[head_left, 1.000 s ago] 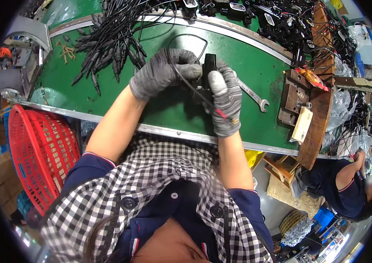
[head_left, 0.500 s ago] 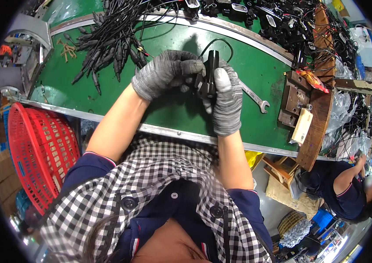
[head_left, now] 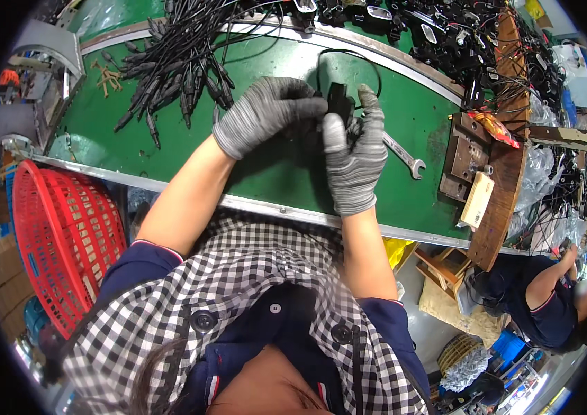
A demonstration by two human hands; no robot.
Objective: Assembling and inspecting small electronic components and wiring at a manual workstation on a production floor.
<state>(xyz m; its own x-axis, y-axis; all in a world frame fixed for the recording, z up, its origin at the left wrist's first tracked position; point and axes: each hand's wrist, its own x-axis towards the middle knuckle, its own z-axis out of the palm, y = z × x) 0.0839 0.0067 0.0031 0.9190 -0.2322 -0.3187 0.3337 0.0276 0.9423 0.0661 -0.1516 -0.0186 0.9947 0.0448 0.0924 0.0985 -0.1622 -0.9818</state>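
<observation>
Both my hands wear grey knitted gloves and meet above the green workbench (head_left: pixel 418 207). Between them is a black plastic part (head_left: pixel 338 102) with a thin black cable (head_left: pixel 379 72) looping out behind it. My left hand (head_left: pixel 266 114) pinches the part from its left side; its fingertips are partly hidden. On the near right side, my right hand (head_left: pixel 357 155) has its thumb against the part, its forefinger raised apart and its other fingers mostly hidden. An open-end wrench (head_left: pixel 404 155) lies on the bench just right of my right hand.
A pile of black cables with connectors (head_left: pixel 176 76) lies at the back left, beside small tan pieces (head_left: pixel 109 77). Black lamp-like parts (head_left: pixel 439 41) crowd the back right. A metal fixture (head_left: pixel 465 149) stands right. A red basket (head_left: pixel 65 242) is at left; a co-worker (head_left: pixel 536 297) sits lower right.
The black part has turned and tilted, showing a shorter, blockier face. My right forefinger has lifted away from it, and the cable loop has swung wider.
</observation>
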